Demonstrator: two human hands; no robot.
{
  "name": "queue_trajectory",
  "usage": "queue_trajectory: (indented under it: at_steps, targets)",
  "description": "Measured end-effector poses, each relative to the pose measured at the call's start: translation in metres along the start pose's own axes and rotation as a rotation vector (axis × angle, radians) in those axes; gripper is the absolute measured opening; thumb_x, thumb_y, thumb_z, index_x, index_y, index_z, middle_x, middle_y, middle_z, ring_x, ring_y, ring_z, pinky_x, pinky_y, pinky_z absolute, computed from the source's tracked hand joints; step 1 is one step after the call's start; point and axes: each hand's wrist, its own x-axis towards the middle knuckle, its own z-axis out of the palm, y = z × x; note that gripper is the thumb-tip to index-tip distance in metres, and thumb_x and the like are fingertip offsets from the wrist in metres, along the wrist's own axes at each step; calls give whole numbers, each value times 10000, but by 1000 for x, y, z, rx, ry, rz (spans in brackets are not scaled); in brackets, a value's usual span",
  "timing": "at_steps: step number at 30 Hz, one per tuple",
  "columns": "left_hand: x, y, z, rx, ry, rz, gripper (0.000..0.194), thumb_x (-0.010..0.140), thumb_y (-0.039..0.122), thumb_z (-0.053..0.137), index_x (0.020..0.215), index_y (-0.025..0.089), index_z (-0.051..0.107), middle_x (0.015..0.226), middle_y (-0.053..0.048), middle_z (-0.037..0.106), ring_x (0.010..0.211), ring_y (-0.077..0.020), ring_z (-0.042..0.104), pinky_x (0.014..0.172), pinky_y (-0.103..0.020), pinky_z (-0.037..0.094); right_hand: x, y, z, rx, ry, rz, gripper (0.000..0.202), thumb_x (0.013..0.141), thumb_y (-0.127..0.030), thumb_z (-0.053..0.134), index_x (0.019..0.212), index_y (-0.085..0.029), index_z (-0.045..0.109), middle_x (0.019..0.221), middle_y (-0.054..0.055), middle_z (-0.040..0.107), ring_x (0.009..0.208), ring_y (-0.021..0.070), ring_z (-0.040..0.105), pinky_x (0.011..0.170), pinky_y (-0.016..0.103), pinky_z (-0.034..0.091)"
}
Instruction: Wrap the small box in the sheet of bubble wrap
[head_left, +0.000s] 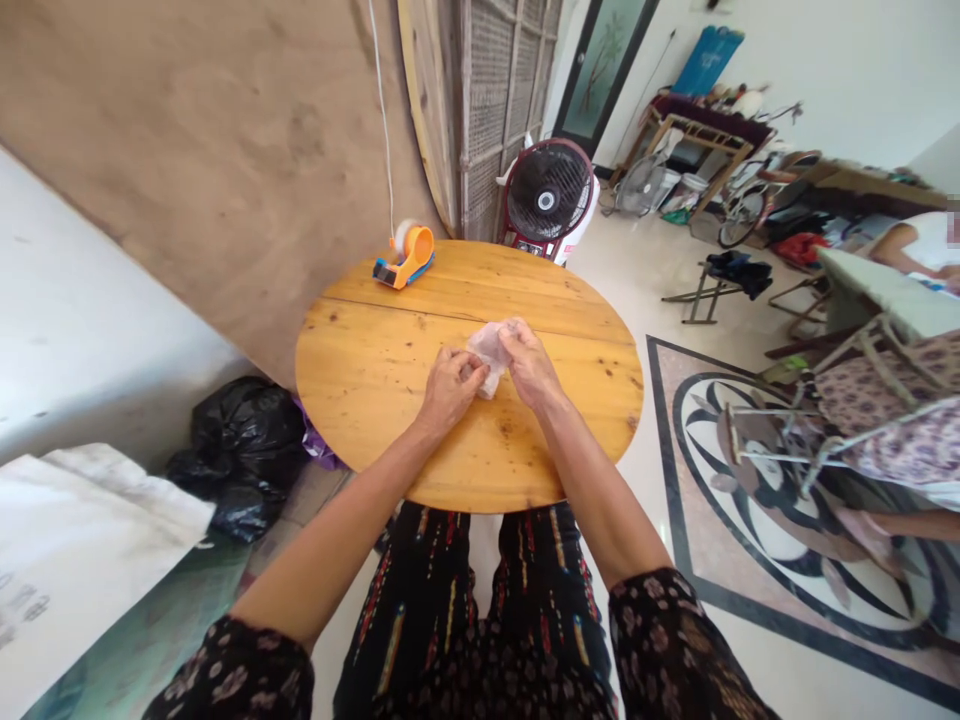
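Observation:
A small, thin, whitish-pink translucent piece, like a plastic bag or film (489, 350), is between my two hands above the middle of the round wooden table (375, 400). My left hand (450, 385) pinches its lower left edge, fingers curled. On the other side, my right hand (527, 360) grips the upper right part between thumb and fingers. Whether anything lies inside the film cannot be made out. An orange tape dispenser (417, 256) with a roll of tape stands near the table's far left edge.
Behind the table stands a dark red fan (549, 200). Black bags (251, 440) lie on the floor at the left, beside a white sack (82, 540). At the right are a folding stool (709, 292), a seated person's patterned clothing (900, 440) and another person's arm (904, 250).

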Motion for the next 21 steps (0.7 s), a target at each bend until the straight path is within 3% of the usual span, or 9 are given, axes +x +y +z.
queue_trajectory:
  at_steps: [4,10,16,21]
  targets:
    - [0,1,0,0,10,-5,92,838,229,626,756,192,642,883,-37,553,912,-184,563,900,-331,480,-11,5,10,85,71,-35,454,826,-692,544,892,-260,423,864,19,603,816,170,589,763,284,514]
    - [0,-4,1,10,-1,16,94,848,257,625,786,190,648,881,-36,564,919,-189,568,882,-331,479,-26,16,23,151,153,-115,348,864,-583,521,953,-256,442,948,29,612,860,159,608,799,272,518]
    - [1,-3,0,17,8,16,126,845,286,612,793,185,668,836,-42,600,916,-204,568,866,-332,478,-33,18,27,98,186,-129,365,895,-609,466,953,-249,454,994,51,636,927,167,622,843,287,514]
    - [3,-4,-9,-152,-60,-1,183,805,319,601,796,163,697,783,-37,650,818,-199,600,778,-315,490,-34,33,27,61,201,-223,354,909,-587,506,963,-238,494,1008,44,635,938,156,617,895,288,499]
